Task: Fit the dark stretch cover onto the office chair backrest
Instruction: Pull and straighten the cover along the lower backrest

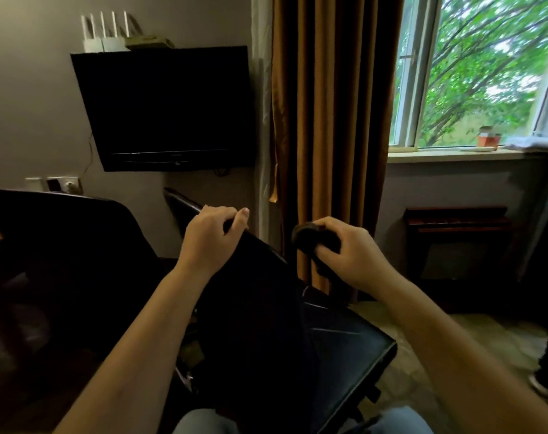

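**A:** Where does the backrest (182,200) lie?
**B:** Top edge slanting up-left; the dark stretch cover (260,308) hangs below it.
**A:** Hands?
**B:** Left hand (210,239) has its fingers curled round that edge. Right hand (351,255), just rightward, grips the cover's bunched loose end.

Grey wall (31,104) behind. Black wall-mounted TV (166,108) up-left of the grip, white antenna router (105,36) on top of it. Wall sockets (62,184) far left, near grip height. Brown curtain (329,104) straight above. Window (473,73) up-right: daylight, green trees. Orange pot (488,140) on sill (438,155). Dark low wooden unit (457,233) to the right. Pale floor (485,333) below-right.
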{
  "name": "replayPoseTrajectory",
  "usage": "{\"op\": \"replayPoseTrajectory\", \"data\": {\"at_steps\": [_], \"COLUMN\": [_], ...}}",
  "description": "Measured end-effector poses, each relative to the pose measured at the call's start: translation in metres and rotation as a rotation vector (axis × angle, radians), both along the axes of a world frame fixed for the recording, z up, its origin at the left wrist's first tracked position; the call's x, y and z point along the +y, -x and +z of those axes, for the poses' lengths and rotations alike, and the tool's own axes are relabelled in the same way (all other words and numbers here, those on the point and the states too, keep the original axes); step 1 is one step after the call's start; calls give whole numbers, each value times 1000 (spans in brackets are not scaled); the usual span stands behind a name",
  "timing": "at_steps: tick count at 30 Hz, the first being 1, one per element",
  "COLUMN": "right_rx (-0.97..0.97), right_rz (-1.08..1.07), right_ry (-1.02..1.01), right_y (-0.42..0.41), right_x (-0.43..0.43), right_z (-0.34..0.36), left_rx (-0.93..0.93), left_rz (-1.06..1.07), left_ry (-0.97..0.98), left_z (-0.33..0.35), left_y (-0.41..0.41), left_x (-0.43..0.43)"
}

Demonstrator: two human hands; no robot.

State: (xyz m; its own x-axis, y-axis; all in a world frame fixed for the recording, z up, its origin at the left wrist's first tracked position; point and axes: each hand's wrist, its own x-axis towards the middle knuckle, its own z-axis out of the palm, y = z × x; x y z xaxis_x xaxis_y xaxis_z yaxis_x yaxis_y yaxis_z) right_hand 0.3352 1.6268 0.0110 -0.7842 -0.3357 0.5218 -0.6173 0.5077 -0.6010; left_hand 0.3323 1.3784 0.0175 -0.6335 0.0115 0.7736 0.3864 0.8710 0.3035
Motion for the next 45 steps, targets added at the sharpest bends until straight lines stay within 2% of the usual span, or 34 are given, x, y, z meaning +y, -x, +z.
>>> {"op": "replayPoseTrajectory", "data": {"at_steps": [10, 17, 25, 27, 32, 35, 39, 45], "right_rx": [66, 10, -135, -121, 67, 117, 93, -58], "right_rz": [126, 373, 550, 580, 477, 397, 361, 435], "right_ry": [-27, 34, 75, 65, 89, 142, 193, 201], "right_y": [54, 85, 92, 87, 108, 132, 136, 82], "right_x": [-77, -125, -150, -146, -165, -190, -198, -154], "right_z": [-3, -6, -22, -26, -25, -25, -27, -42], "left_rx": [82, 83, 113, 126, 158, 149, 121, 174], "left_rz": [-142, -301, -344, -362, -379, -378, -373, -354], "left_ry": [-417, -662, -711, -710, -704, -731, -743, -705], "left_z": [-6, -12, -13, -15, -15, -16, -16, -17], "left_y": [41, 68, 77, 77, 79, 77, 77, 80], "left_x": [-60, -86, -96, -96, -93, -95, -97, -92]}}
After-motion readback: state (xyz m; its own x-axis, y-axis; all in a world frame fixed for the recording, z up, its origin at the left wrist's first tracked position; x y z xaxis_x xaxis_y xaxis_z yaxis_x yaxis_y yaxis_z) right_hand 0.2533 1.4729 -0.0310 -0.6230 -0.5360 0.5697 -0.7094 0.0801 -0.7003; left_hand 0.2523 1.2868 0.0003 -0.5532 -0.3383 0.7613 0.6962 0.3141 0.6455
